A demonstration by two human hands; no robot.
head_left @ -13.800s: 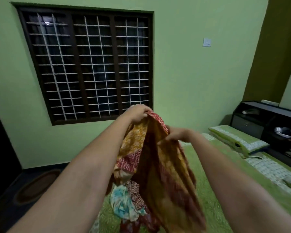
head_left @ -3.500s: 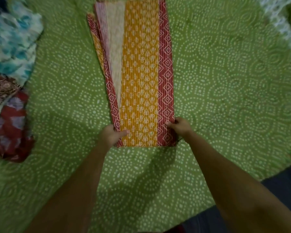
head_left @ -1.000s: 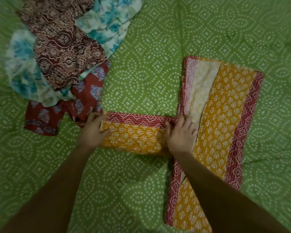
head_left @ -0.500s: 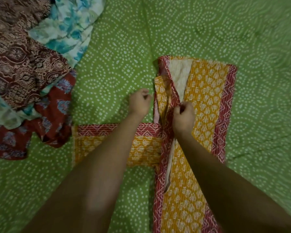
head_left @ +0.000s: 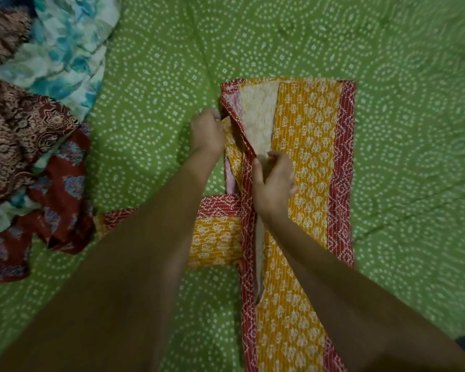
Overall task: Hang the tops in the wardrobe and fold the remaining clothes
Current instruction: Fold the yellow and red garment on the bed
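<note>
Forearms reach in from the near edge over a green bedspread (head_left: 293, 41), so the work sits squarely under the eyes. Nearest lies the tail of the yellow-and-red garment (head_left: 312, 167), spread flat on the bed in a long strip, with one part turned out sideways to the left beneath the left arm; laid flat like this, its edges can be lined up for folding. Farther on, the right hand (head_left: 274, 183) pinches the red border between thumb and fingers, probably to hold the fold line steady. Just beyond it the left hand (head_left: 207, 131) has its fingers curled on a loose yellow flap at the garment's left edge, likely to draw that layer into line. Well apart at far left, a pile of unfolded clothes (head_left: 35, 124) waits, kept off the working area.
</note>
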